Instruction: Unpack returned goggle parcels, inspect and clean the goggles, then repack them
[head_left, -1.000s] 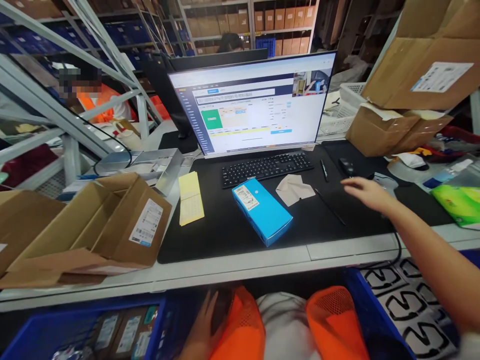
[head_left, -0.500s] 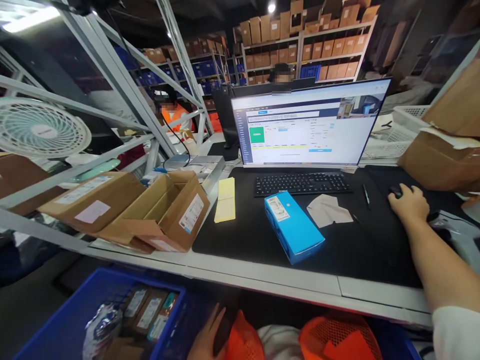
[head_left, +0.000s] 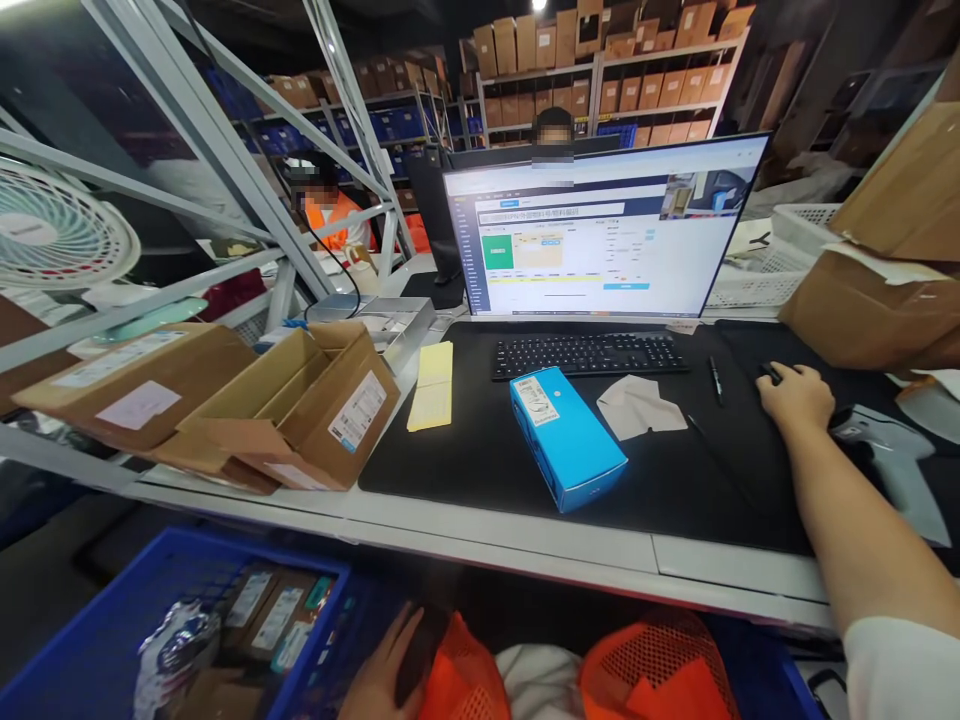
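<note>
My right hand (head_left: 796, 396) rests over a black mouse (head_left: 770, 373) on the black desk mat (head_left: 480, 460), fingers curled round it. Low down by my lap, my left hand (head_left: 382, 670) holds a dark flat object, probably a phone (head_left: 417, 655), against the orange vest. A blue box (head_left: 566, 436) with a white label lies on the mat in front of the black keyboard (head_left: 589, 354). Beside the box lies a beige cloth (head_left: 637, 408). The monitor (head_left: 600, 228) shows a white page with a green square.
An open cardboard box (head_left: 300, 410) and a closed one (head_left: 127, 385) sit at the left. Yellow slips (head_left: 432, 386) lie beside the mat, two pens (head_left: 716, 380) right of the keyboard. A grey scanner (head_left: 892, 455) lies far right; a blue crate (head_left: 172, 630) stands below. Two people work behind.
My right hand moved from above the mat onto the mouse and stayed there. The view lifted and swung left, then shifted slightly. The left hand stayed by my lap.
</note>
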